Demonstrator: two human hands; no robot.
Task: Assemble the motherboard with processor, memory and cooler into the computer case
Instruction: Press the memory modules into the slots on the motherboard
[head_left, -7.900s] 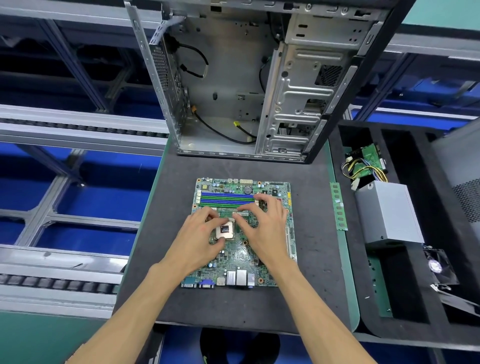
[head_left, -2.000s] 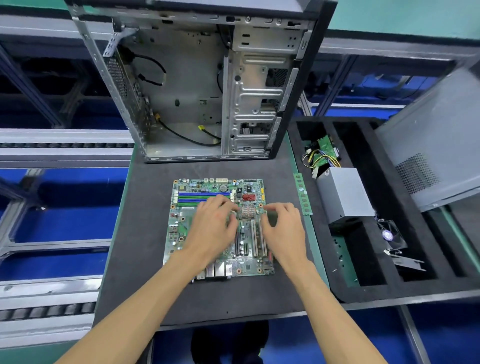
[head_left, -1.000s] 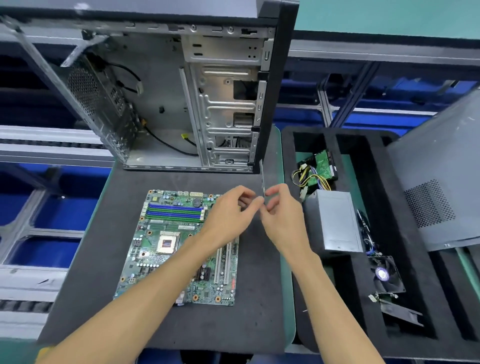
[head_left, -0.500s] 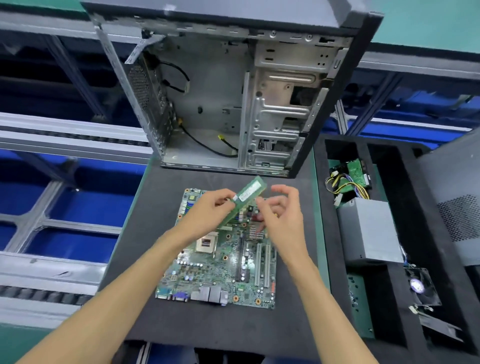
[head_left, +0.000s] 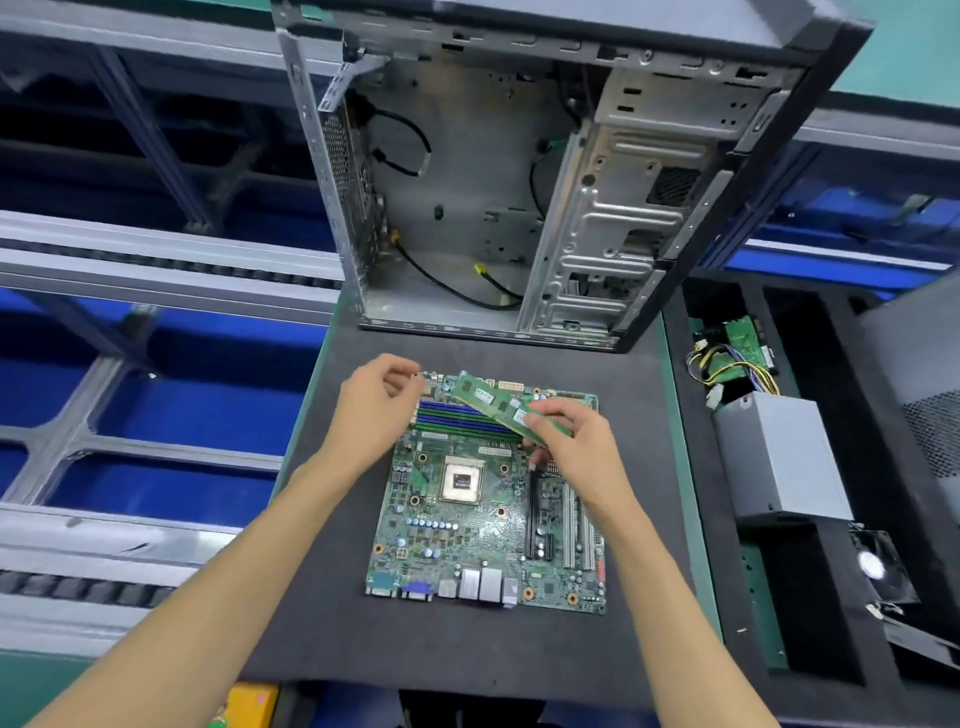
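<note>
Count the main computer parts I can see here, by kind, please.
Computer case: 1
Motherboard: 1
Memory stick: 1, gripped by right hand
Power supply box: 1
Fan: 1
Total: 5

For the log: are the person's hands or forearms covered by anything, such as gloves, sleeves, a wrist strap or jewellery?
Nothing is worn as far as the frame shows. The left hand and right hand are ungloved, with no rings, watch or wrist strap visible. Both forearms are bare to the bottom edge, with no sleeve in view.
</note>
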